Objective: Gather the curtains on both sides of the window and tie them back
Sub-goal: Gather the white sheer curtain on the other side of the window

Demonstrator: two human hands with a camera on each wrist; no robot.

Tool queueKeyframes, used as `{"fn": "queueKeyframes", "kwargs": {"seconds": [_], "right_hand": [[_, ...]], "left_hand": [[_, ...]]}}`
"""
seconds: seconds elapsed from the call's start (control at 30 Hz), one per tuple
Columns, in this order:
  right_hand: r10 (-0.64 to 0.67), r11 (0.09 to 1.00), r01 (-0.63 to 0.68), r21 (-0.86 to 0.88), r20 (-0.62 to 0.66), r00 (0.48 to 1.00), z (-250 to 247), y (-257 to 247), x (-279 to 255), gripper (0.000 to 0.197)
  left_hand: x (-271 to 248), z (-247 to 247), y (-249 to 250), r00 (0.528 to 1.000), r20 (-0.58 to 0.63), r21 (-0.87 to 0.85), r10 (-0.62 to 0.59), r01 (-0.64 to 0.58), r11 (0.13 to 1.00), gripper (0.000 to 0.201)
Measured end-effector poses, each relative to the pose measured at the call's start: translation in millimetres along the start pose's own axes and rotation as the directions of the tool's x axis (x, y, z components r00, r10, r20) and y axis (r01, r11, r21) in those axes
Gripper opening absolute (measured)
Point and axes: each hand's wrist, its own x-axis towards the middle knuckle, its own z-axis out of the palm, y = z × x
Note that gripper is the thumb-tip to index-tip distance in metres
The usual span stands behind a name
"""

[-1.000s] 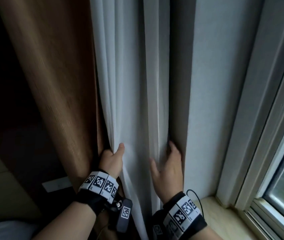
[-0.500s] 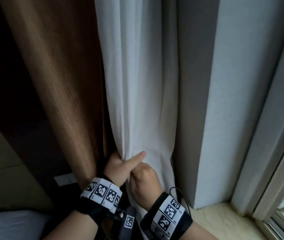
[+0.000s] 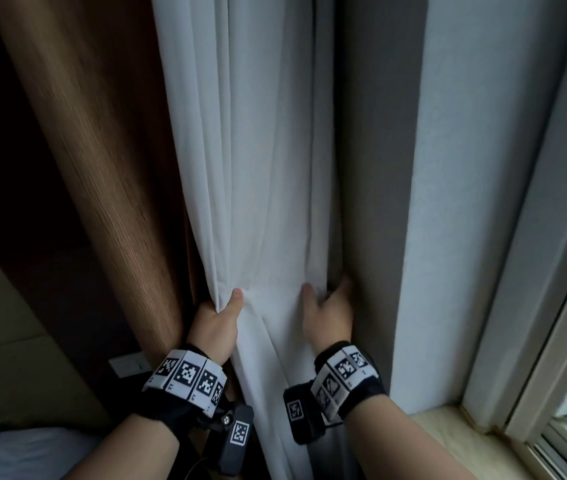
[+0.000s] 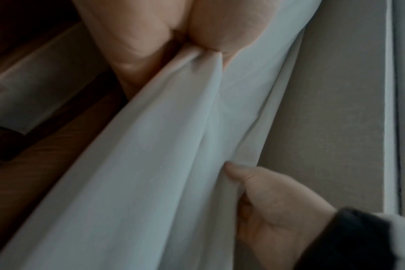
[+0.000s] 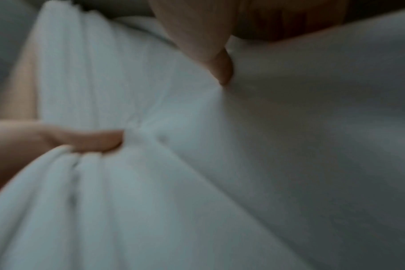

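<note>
The white sheer curtain (image 3: 257,202) hangs between the brown drape (image 3: 102,168) at left and the grey wall (image 3: 372,168) at right. The left hand (image 3: 214,322) grips its left edge, fingers curled behind. The right hand (image 3: 327,317) clasps the right folds, thumb in front, fingers wrapped behind.

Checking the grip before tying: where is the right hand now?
In the head view the right hand is low centre, at the right edge of the white sheer curtain, beside the grey wall.
</note>
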Motion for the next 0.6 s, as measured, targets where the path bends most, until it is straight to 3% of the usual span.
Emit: {"fn": "queueKeyframes", "kwargs": {"seconds": [0.03, 0.07, 0.13, 0.2, 0.3, 0.33, 0.43, 0.5, 0.57, 0.6], "right_hand": [[0.031, 1.0, -0.031, -0.008, 0.043, 0.999, -1, 0, 5, 0.06], [-0.026, 1.0, 0.026, -0.007, 0.041, 0.999, 0, 1, 6, 0.043], [-0.285, 0.958, 0.287, 0.026, -0.049, 0.957, 0, -10, -10, 0.012], [-0.542, 0.84, 0.543, -0.018, -0.102, 0.834, 1, -26, -40, 0.023], [-0.745, 0.667, 0.745, 0.011, 0.027, 0.666, 16, -38, -76, 0.015], [-0.758, 0.652, 0.756, 0.056, 0.083, 0.647, 21, -41, -81, 0.017], [-0.713, 0.693, 0.714, 0.102, 0.244, 0.657, 38, -38, -85, 0.035], [-0.674, 0.714, 0.698, 0.046, 0.316, 0.668, 46, -34, -84, 0.038], [-0.683, 0.706, 0.705, 0.069, 0.332, 0.651, 46, -34, -86, 0.041], [-0.699, 0.694, 0.712, 0.112, 0.34, 0.629, 43, -36, -88, 0.043]], "left_hand": [[-2, -2, 1, 1.0, -0.002, -0.001, 0.004, -0.004, 1.0, 0.017], [-3, -4, 2, 1.0, -0.007, 0.008, 0.005, -0.005, 1.0, 0.017], [0, -8, 1, 1.0, -0.029, -0.001, -0.002, 0.002, 1.0, 0.017], [0, -10, 3, 1.0, -0.03, 0.011, 0.0, 0.001, 1.0, 0.018], [-1, -13, 7, 1.0, -0.019, -0.055, 0.015, -0.016, 0.998, 0.02], [-1, -13, 9, 1.0, 0.003, -0.091, -0.004, 0.005, 0.996, 0.02], [0, -17, 8, 0.982, 0.182, -0.255, -0.051, 0.097, 0.962, 0.033], [-6, -20, 8, 0.953, 0.292, -0.436, -0.081, 0.208, 0.876, 0.047], [-14, -20, 9, 0.956, 0.292, -0.332, 0.001, 0.101, 0.938, 0.046], [-16, -19, 10, 0.972, 0.229, -0.209, 0.046, 0.003, 0.978, 0.038]]}}
